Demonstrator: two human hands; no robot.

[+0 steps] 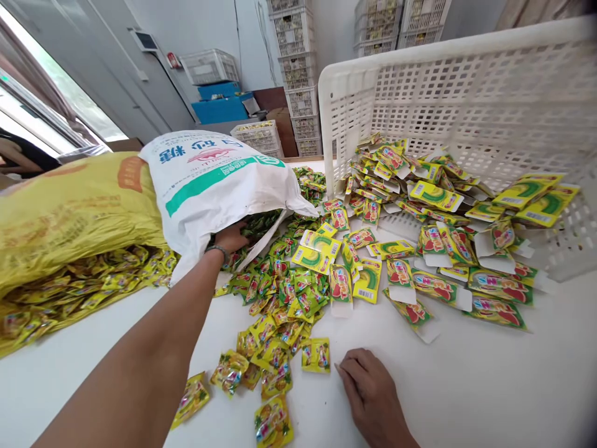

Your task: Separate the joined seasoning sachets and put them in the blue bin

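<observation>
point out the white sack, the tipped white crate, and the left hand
white sack [209, 180]: head view, printed side.
white crate [466, 87]: head view, lattice wall.
left hand [231, 238]: head view, back of hand, at sack mouth.

2 hands [370, 389], 2 sacks [209, 180], 1 tipped white crate [466, 93], sachets [275, 298] and flat cartons [433, 196] too many to count
</observation>
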